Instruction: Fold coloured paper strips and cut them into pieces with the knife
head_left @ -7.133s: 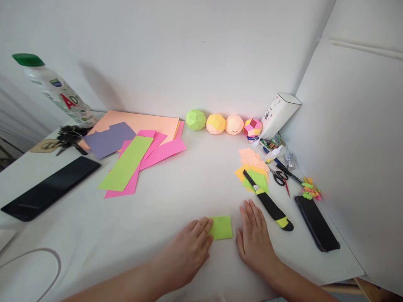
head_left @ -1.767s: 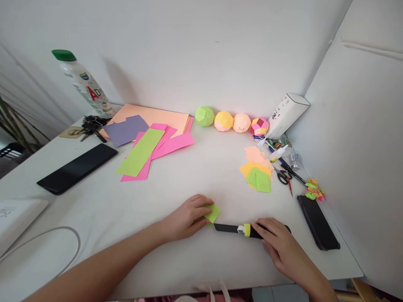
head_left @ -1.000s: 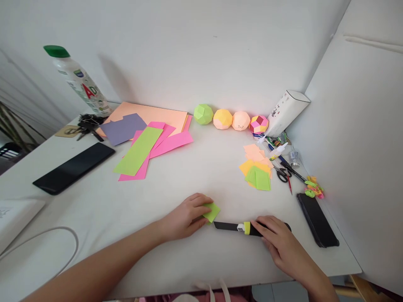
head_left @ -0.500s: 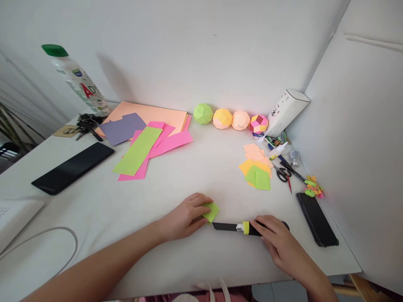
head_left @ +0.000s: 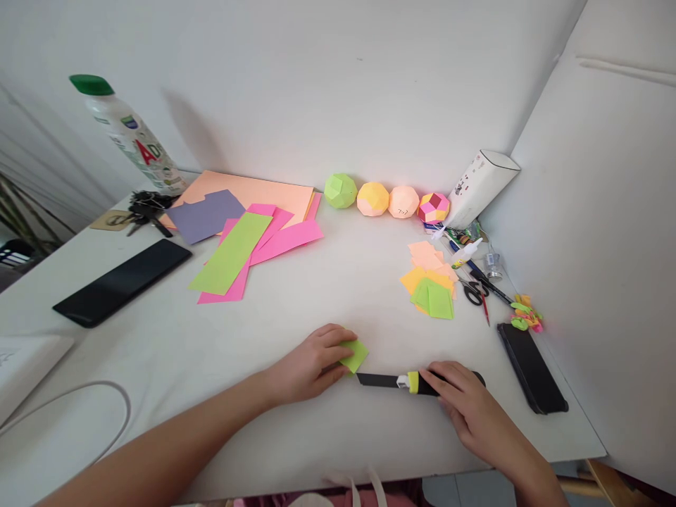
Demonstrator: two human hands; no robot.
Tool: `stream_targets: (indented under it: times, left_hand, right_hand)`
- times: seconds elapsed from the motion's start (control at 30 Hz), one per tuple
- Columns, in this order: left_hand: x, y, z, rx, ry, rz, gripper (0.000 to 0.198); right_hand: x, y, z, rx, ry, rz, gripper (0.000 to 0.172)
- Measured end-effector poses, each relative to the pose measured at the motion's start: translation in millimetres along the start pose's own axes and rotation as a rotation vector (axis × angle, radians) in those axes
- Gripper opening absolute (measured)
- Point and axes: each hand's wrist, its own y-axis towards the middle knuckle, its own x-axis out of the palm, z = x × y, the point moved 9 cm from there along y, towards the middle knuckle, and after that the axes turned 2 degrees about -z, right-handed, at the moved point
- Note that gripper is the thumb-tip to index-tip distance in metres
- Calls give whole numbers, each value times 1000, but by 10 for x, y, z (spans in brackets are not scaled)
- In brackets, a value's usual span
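Observation:
Near the front of the desk, my left hand (head_left: 320, 364) has its fingers over a small green paper piece (head_left: 358, 355), the thumb at its lower edge. The hand covers the piece's left part. To the right, my right hand (head_left: 461, 398) is closed around the black and yellow handle of a utility knife (head_left: 412, 382). Its dark blade lies level over the desk and points left, the tip just below the green piece. Behind the knife lies a pile of cut green pieces (head_left: 439, 299) on orange pieces (head_left: 412, 280) and peach pieces (head_left: 424, 255).
Green and pink paper strips (head_left: 232, 253) lie at left, by a black slab (head_left: 124, 282) and a white bottle (head_left: 137, 148). Several paper balls (head_left: 372, 199) line the wall. Scissors (head_left: 472, 293), pens and a glue bottle (head_left: 467, 252) crowd the right, above a phone (head_left: 532, 368).

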Motion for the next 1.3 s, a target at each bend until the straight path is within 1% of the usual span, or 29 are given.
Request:
stream_targets:
  times: [0.5,0.7,0.9,1.07,1.17,1.3]
  left_hand:
    - [0,-3,10,-13,-1,-18,18]
    - [12,-1,38,-4,48,-25,25]
    - [109,-3,104,9,258,-20,31]
    - [252,-30,210,24,367,-105,37]
    - [332,-79,237,19,375,-156,48]
    - [409,-147,247,43,375,-200,66]
  right_hand:
    - [-8,11,-20,-2,-27,4,51]
    - [-15,26,-50,-3,-46,12,50]
    - [11,21,-63,14,-74,5,47]
    - [6,0,-138,46,-25,-40,39]
    - [9,-31,-212,61,23,-76,40]
    - [64,-79,-277,80,46,-127,46]
